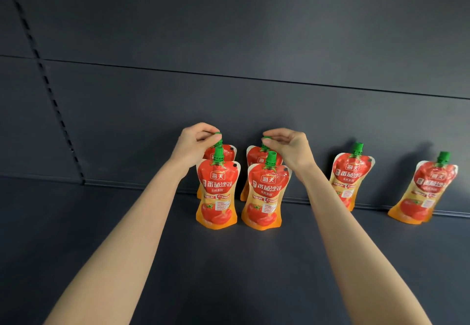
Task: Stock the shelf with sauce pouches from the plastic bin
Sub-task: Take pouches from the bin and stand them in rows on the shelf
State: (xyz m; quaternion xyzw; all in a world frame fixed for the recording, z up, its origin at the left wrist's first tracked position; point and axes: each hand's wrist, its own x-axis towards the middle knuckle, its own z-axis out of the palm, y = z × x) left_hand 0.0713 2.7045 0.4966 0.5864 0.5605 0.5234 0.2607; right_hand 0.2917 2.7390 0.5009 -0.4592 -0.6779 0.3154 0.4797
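Several red-and-orange tomato sauce pouches with green caps stand on the dark shelf [127,223]. My left hand [194,145] pinches the green cap of the back left pouch [225,153], which stands against the back panel. My right hand [290,146] pinches the cap of the back right pouch [256,155]. In front of them stand a front left pouch [217,195] and a front right pouch [265,196], both upright. Further right, a third pouch [349,177] and a far right pouch [424,190] lean against the back panel. The plastic bin is out of view.
The shelf's dark back panel [229,32] rises behind the pouches, with a slotted upright [50,90] at the left. Bare shelf surface lies to the left of the pouches and in front of them.
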